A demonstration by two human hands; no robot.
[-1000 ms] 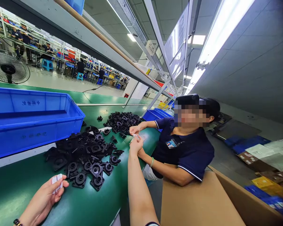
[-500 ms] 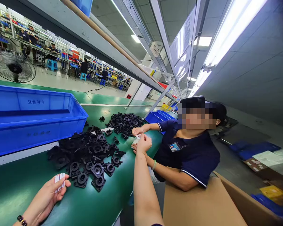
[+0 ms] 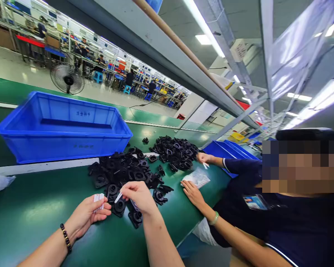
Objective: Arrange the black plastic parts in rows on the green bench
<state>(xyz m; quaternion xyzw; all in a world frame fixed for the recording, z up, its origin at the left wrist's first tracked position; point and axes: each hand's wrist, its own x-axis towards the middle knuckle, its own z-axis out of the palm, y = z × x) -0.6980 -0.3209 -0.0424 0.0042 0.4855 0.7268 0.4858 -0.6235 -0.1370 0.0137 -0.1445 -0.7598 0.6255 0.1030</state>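
Observation:
My left hand (image 3: pixel 93 213) is closed around a small bundle of white strips (image 3: pixel 98 200), at the near side of the black parts. Just to its right, my right hand (image 3: pixel 139 196) pinches a thin white strip (image 3: pixel 118 197), with a gap between it and the bundle. Beneath and beyond my right hand lies a loose pile of black plastic parts (image 3: pixel 122 168), with flanges and round hubs. A co-worker's hand (image 3: pixel 193 193) rests by a clear plastic bag (image 3: pixel 199 177), while the other hand holds white strips (image 3: pixel 206 165).
A blue bin (image 3: pixel 72 142) stands at the back left of the green table (image 3: pixel 44 222). A second heap of black parts (image 3: pixel 178 150) lies farther back, near more blue bins (image 3: pixel 225 152). The co-worker (image 3: pixel 303 222) sits close on the right. A shelf beam (image 3: pixel 183 52) slants overhead.
My right hand has drawn back from the co-worker's hands toward my left hand, carrying a white strip. The view has turned right. The co-worker's hands have moved apart, with the bag on the table.

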